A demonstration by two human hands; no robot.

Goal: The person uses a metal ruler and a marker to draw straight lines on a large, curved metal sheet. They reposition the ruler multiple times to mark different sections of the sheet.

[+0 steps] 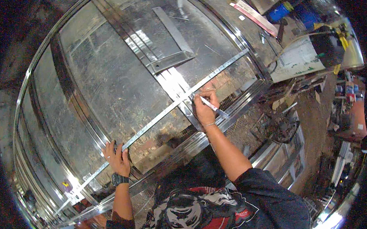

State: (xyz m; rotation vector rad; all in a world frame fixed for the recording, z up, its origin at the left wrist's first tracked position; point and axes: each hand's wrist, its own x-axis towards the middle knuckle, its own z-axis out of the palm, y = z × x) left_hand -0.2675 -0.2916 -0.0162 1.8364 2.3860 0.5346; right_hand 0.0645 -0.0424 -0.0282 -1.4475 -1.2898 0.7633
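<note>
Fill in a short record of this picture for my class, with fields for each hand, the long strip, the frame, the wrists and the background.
Left hand: laid over the long strip, fingers spread
Right hand: gripping a white pen
Long strip: pale and narrow, slanting across the frame
Frame: shiny metal rails; an angled metal piece lies on top
Wrists: dark watch on the left, thin bracelet on the right
Background: blue container at upper right
</note>
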